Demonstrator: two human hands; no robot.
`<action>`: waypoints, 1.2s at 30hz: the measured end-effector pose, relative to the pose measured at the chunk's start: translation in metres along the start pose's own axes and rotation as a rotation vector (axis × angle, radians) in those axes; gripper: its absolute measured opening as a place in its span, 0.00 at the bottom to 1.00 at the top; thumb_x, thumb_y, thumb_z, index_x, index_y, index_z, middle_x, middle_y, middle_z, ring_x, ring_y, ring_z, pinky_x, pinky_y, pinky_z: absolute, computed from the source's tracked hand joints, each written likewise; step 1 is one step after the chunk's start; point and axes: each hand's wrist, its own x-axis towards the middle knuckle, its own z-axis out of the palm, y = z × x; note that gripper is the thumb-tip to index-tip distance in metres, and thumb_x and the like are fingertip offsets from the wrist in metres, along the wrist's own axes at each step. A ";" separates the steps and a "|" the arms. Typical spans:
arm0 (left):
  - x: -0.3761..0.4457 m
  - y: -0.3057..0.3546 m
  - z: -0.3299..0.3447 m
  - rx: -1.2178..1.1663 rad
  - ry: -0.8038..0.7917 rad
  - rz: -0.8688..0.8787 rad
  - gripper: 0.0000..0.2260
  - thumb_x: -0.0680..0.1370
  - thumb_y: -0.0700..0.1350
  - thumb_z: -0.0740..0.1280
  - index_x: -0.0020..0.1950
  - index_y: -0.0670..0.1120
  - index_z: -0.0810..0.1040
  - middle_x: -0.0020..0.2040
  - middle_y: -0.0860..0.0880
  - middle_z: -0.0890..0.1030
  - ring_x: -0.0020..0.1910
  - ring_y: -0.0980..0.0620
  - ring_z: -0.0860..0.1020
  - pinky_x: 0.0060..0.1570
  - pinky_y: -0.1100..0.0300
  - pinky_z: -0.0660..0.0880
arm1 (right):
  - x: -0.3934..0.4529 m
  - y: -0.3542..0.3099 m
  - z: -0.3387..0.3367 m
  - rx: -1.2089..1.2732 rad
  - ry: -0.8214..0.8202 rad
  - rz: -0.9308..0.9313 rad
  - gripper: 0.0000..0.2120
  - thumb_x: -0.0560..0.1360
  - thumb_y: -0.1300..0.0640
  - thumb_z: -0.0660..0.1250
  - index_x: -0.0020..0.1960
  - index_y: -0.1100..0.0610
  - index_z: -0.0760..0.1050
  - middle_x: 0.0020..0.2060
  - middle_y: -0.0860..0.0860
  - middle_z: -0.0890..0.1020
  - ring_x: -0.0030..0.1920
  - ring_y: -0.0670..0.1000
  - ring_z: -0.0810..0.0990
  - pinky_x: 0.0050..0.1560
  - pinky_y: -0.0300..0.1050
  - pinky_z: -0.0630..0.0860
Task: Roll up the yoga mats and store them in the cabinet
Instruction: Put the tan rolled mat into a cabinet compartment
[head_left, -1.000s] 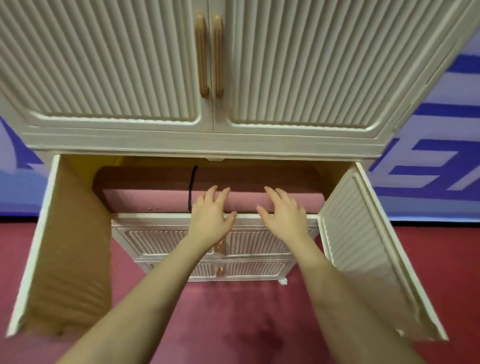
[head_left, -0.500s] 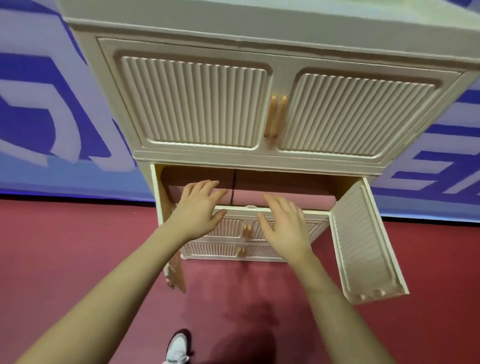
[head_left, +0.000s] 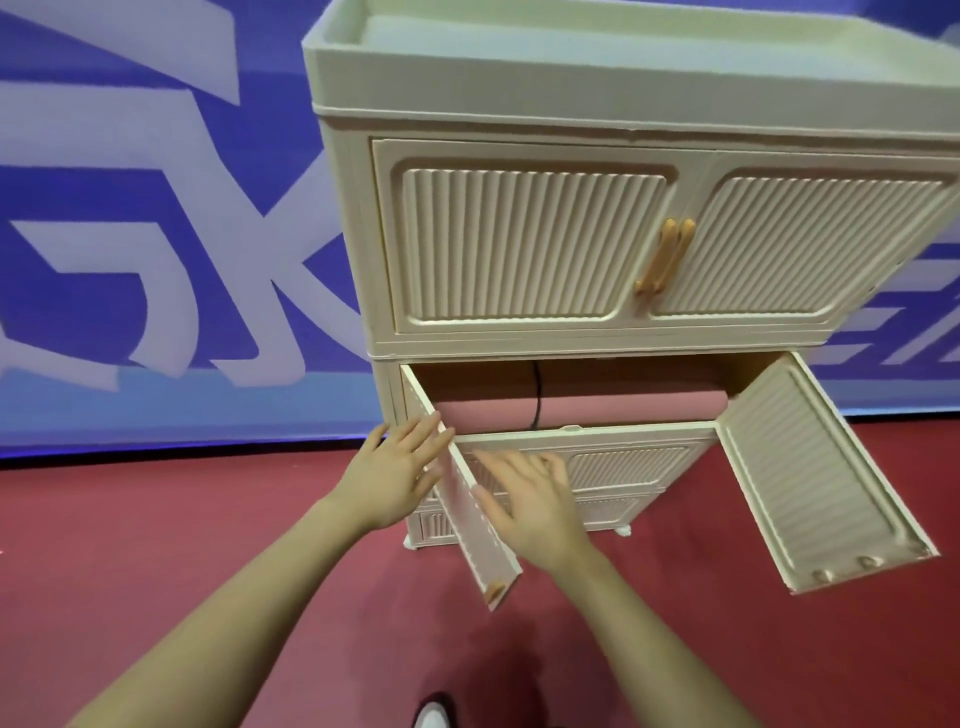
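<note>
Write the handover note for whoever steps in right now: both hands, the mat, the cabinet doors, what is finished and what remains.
Left hand: open, fingers straight, on the outer side of the left door, which stands half open.
Right hand: open, holds nothing, in front of the cabinet just right of that door.
Pink rolled mat: lies lengthwise inside the open middle compartment, a black strap round it.
Right door: swung wide open.
Done: this mat is rolled and stored.
Left: shut both doors. No other mat shows in this view, so check the floor for more.
</note>
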 end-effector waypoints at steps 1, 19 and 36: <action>0.004 0.002 0.000 -0.003 0.013 0.002 0.28 0.78 0.58 0.46 0.74 0.51 0.67 0.74 0.47 0.66 0.71 0.44 0.68 0.66 0.41 0.63 | -0.001 -0.001 0.003 -0.003 0.003 -0.005 0.20 0.75 0.44 0.56 0.62 0.50 0.76 0.50 0.43 0.81 0.51 0.45 0.76 0.57 0.44 0.57; 0.074 0.039 0.006 0.021 0.081 -0.050 0.26 0.80 0.50 0.57 0.77 0.48 0.57 0.76 0.43 0.58 0.70 0.43 0.63 0.65 0.52 0.62 | 0.036 0.074 -0.004 -0.549 -0.080 0.143 0.41 0.56 0.50 0.80 0.67 0.55 0.73 0.53 0.58 0.78 0.42 0.58 0.78 0.40 0.50 0.77; 0.124 0.103 -0.016 -0.007 0.120 -0.200 0.25 0.79 0.48 0.61 0.74 0.43 0.64 0.69 0.43 0.70 0.66 0.42 0.70 0.64 0.50 0.64 | 0.064 0.187 -0.049 -0.289 -0.006 -0.018 0.27 0.69 0.53 0.71 0.66 0.58 0.72 0.52 0.55 0.77 0.46 0.58 0.78 0.48 0.53 0.74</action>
